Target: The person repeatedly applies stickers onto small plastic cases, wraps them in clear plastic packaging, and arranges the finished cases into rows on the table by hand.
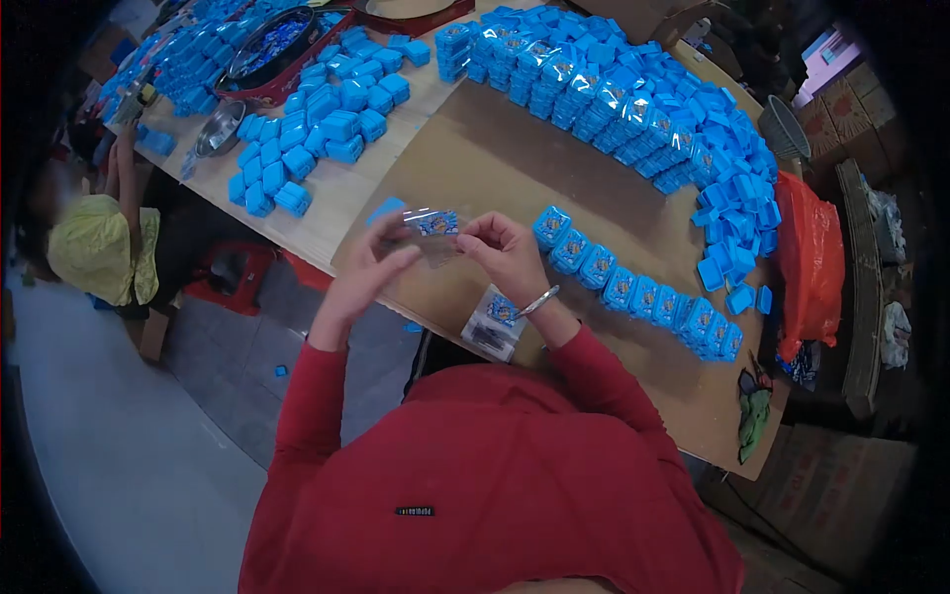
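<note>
A small clear plastic bag with a blue printed label is held up over the table's near edge between both hands. My left hand grips its left side, fingers behind and thumb below. My right hand pinches the right edge between thumb and fingertips; a bracelet circles that wrist. Behind my left fingers a blue plastic piece is partly hidden. Flat printed bags lie below my right hand at the table edge. To its right runs a curved row of blue boxes with shiny printed wrapping.
Tall stacks of wrapped blue boxes curve across the back, with loose blue trays heaped behind. More blue boxes and a metal bowl are at left. Another person sits left. A red bag hangs at right.
</note>
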Demonstrator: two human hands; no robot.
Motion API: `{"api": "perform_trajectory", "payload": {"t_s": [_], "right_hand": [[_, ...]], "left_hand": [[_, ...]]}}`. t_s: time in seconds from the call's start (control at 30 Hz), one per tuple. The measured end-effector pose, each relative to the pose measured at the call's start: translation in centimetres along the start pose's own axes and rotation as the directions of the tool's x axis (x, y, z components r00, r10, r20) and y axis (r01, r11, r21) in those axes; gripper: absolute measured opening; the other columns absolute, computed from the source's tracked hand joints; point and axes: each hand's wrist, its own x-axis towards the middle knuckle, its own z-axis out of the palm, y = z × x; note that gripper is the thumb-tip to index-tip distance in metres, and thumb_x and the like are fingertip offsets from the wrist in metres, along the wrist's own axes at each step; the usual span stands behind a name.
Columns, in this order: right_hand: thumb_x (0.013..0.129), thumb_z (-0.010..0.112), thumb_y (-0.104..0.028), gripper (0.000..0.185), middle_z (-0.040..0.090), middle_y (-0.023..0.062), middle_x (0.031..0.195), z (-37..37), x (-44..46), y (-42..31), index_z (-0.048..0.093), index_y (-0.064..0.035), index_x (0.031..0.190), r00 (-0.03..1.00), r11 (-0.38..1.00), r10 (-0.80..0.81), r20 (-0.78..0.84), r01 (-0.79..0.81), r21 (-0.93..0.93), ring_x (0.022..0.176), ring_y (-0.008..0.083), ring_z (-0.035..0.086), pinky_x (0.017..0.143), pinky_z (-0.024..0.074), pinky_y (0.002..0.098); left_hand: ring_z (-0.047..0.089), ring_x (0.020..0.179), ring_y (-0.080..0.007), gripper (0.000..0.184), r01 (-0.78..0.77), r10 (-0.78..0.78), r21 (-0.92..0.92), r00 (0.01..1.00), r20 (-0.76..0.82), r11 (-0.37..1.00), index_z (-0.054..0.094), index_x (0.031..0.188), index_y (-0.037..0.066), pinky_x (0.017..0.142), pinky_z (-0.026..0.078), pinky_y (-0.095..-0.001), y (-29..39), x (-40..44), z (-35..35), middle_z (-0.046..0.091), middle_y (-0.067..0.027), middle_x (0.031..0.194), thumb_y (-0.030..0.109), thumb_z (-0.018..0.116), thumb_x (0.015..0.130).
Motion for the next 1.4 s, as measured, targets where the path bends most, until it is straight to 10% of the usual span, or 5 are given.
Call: {"api": "perform_trajectory", "payload": {"t_s": [0.2, 0.4, 0.5, 0.7, 1.4], "right_hand": [[0.087, 0.065, -0.008, 0.014, 0.066, 0.0026, 0.089, 0.5, -1.1, -1.5, 0.063, 0.0003, 0.098, 0.986, 0.992, 0.087, 0.143, -0.099, 0.084, 0.083, 0.0072, 0.061, 0.071, 0.0496, 0.0216], [0.084, 0.068, -0.011, 0.014, 0.067, 0.0060, 0.093, 0.3, 0.0, -0.2, 0.067, -0.0023, 0.095, 0.999, 0.962, -0.039, 0.023, 0.043, -0.270, 0.087, 0.0121, 0.062, 0.075, 0.0468, 0.0246], [0.082, 0.069, -0.010, 0.015, 0.067, 0.0106, 0.097, -0.3, 0.2, 1.7, 0.067, -0.0012, 0.093, 0.949, 0.792, -0.305, 0.076, 0.298, -0.533, 0.094, 0.0187, 0.062, 0.081, 0.0463, 0.0280], [0.081, 0.069, -0.010, 0.015, 0.068, 0.0093, 0.093, 0.0, -0.1, 0.8, 0.067, -0.0003, 0.092, 0.966, 0.860, -0.251, 0.059, 0.250, -0.445, 0.090, 0.0160, 0.062, 0.080, 0.0465, 0.0276], [0.091, 0.060, -0.010, 0.017, 0.066, 0.0039, 0.097, 0.2, -0.9, -1.2, 0.064, -0.0012, 0.105, 0.993, 0.995, -0.017, 0.115, 0.006, 0.098, 0.089, 0.0081, 0.059, 0.081, 0.0476, 0.0230]], "left_hand": [[0.059, 0.087, -0.0161, 0.026, -0.106, 0.096, 0.185, 0.993, 0.064, 0.977, 0.063, 0.094, -0.001, 0.074, 0.047, -0.0277, -2.1, -0.6, 0.1, 0.062, -0.0107, 0.098, 0.021, 0.070, 0.082], [0.059, 0.090, -0.0247, 0.030, -0.030, 0.385, 0.924, 0.914, -0.129, 0.382, 0.056, 0.094, -0.001, 0.075, 0.047, -0.0342, -6.0, 1.7, -3.5, 0.061, -0.0149, 0.098, 0.024, 0.068, 0.082], [0.059, 0.083, -0.0180, 0.027, 0.022, 0.044, 0.423, 0.989, -0.144, 0.906, 0.055, 0.097, 0.001, 0.067, 0.047, -0.0286, -4.9, 1.4, -2.7, 0.059, -0.0089, 0.093, 0.021, 0.068, 0.083], [0.058, 0.080, -0.0088, 0.028, 0.139, -0.161, -0.207, 0.983, -0.091, 0.968, 0.053, 0.107, 0.006, 0.065, 0.047, -0.0202, -3.2, -0.1, -1.8, 0.058, -0.0030, 0.092, 0.017, 0.067, 0.086], [0.057, 0.094, -0.0102, 0.024, 0.179, -0.128, -0.417, 0.981, 0.148, 0.891, 0.051, 0.109, 0.004, 0.080, 0.048, -0.0236, -0.4, -2.0, -1.1, 0.058, -0.0049, 0.104, 0.008, 0.060, 0.088]]}}
